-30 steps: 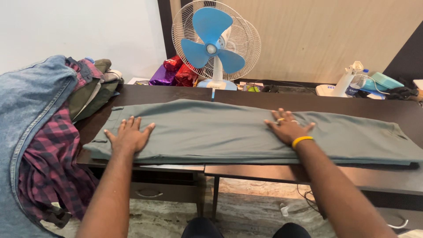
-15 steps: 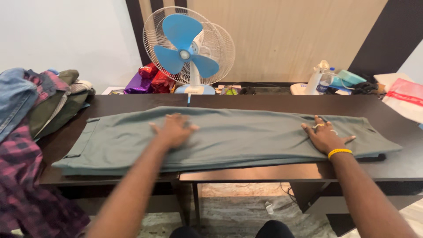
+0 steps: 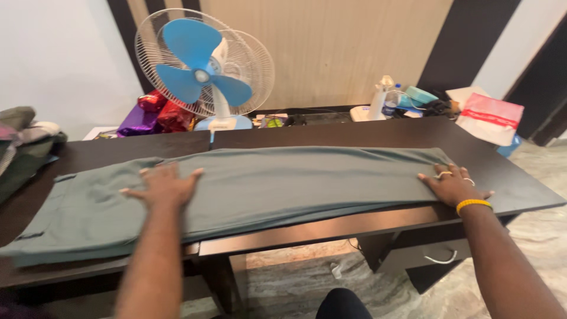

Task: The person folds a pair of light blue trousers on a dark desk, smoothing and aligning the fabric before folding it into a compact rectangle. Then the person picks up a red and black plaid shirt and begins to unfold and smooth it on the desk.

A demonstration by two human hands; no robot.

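Grey trousers [image 3: 283, 183] laid lengthwise along counter [image 3: 525, 192], waist end at left edge. Left hand [image 3: 162, 186] pressed flat mid-cloth, fingers spread. Right hand [image 3: 452, 186] flat on hem near right edge, fingers spread. Near fold apparently overhanging front edge; slide-off risked if cloth dragged forward.

One pair of grey-green trousers [image 3: 283, 183], two hands, one blue fan [image 3: 198, 74], one dark table [image 3: 520, 189]

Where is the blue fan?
In the head view, the blue fan stands at the back left, behind the grey trousers, beside shiny wrapped packages.
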